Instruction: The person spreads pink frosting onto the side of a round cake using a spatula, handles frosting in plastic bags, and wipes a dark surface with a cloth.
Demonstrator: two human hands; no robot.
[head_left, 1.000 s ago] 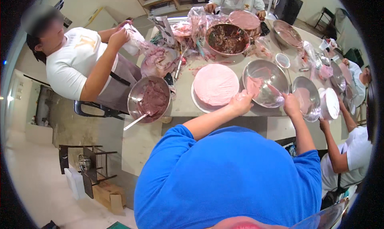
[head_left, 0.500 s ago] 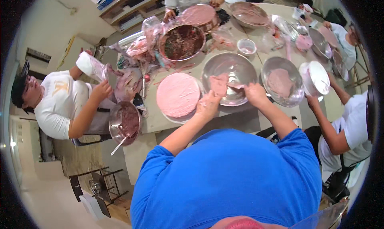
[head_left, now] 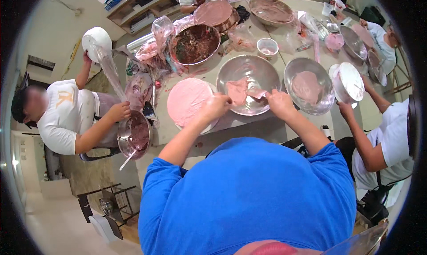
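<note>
My right hand (head_left: 280, 103) grips a flat scraper-like piece (head_left: 257, 94) smeared with pink, its end inside a wide metal bowl (head_left: 261, 74). Pink frosting (head_left: 237, 90) clings to the left inner side of that bowl. My left hand (head_left: 216, 107) is closed, fingertips together at the bowl's near left rim; anything between them is too small to make out. Just left of it stands a round cake (head_left: 189, 101) with a smooth pink top, its right side partly hidden by that hand.
Another metal bowl with pink frosting (head_left: 307, 87) stands to the right. Beyond lie a bowl with dark residue (head_left: 195, 45), a small white tub (head_left: 267, 46) and plastic bags (head_left: 162, 30). Co-workers sit around the table; the left one holds a piping bag (head_left: 109, 68).
My left hand has drawn back leftward from the frosting to the bowl's rim. The view has shifted slightly. The left co-worker has raised a white round container with the plastic bag.
</note>
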